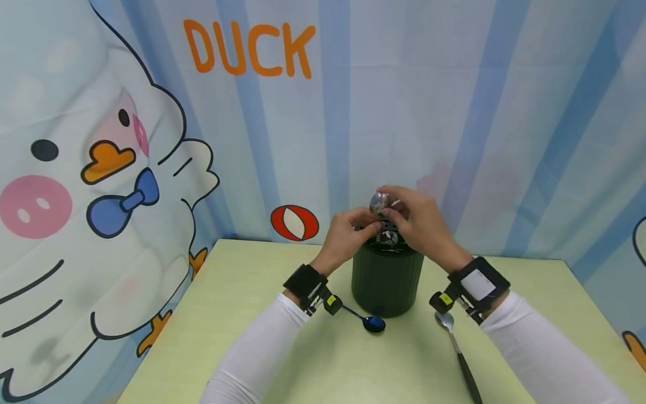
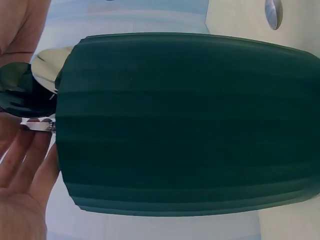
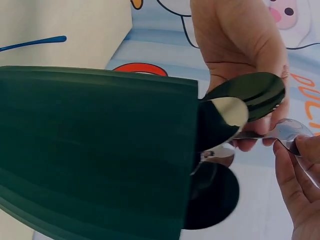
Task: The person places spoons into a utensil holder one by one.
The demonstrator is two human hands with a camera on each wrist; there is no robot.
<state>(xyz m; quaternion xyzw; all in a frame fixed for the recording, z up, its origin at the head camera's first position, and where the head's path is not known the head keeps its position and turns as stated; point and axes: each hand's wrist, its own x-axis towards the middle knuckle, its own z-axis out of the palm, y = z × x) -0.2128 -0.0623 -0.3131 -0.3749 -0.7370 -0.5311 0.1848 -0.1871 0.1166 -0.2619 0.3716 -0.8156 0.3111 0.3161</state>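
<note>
Above the mouth of a ribbed dark green canister (image 1: 386,283), my right hand (image 1: 421,224) pinches the bowl of a shiny metal spoon (image 1: 379,203) between thumb and fingers. The bowl points up. My left hand (image 1: 343,238) is just left of it, its fingertips curled at the spoon's neck, seen also in the right wrist view, where the left hand (image 3: 245,45) is at the top. Several other spoons stick bowl-up out of the canister, among them a dark spoon (image 3: 212,195) and a shiny spoon (image 3: 225,117). Their handles are hidden inside the canister.
On the pale yellow table (image 1: 242,336), a blue spoon (image 1: 373,324) lies in front of the canister, partly hidden by the left wrist camera. A silver spoon with a black handle (image 1: 466,370) lies front right. A printed duck curtain (image 1: 404,112) hangs behind.
</note>
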